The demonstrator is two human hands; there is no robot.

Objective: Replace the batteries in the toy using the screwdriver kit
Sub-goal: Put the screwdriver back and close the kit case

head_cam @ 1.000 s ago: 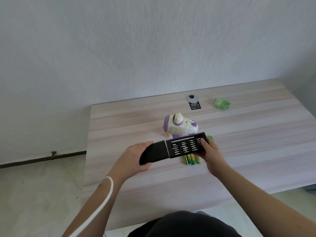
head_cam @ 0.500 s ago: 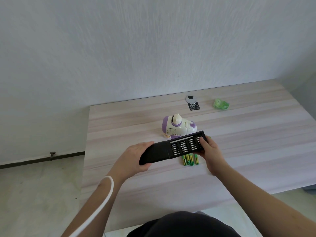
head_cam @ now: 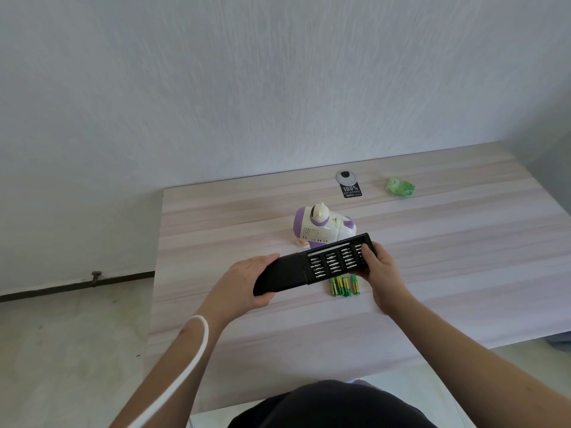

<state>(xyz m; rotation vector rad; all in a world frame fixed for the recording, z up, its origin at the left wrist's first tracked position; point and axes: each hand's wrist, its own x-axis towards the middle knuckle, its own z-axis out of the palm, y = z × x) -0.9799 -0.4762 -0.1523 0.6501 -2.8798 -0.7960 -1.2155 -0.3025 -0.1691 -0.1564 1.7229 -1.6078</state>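
Note:
I hold a black screwdriver kit [head_cam: 312,267] above the table with both hands. My left hand [head_cam: 247,279] grips its black sleeve at the left end. My right hand [head_cam: 381,268] holds the slid-out tray at the right end, thumb on top; rows of silver bits show in the tray. Behind the kit lies a white and purple toy [head_cam: 321,228] on the table. Several green and yellow batteries [head_cam: 344,285] lie side by side on the table just below the tray.
The pale wood-grain table [head_cam: 463,257] stands against a white wall. At its back lie a black and white tag [head_cam: 349,184] and a crumpled green wrapper [head_cam: 400,186]. The table's left edge drops to a grey floor [head_cam: 68,335].
The kit has stayed in both hands with the tray slid out; it has tilted a little, right end higher. The view has shifted slightly.

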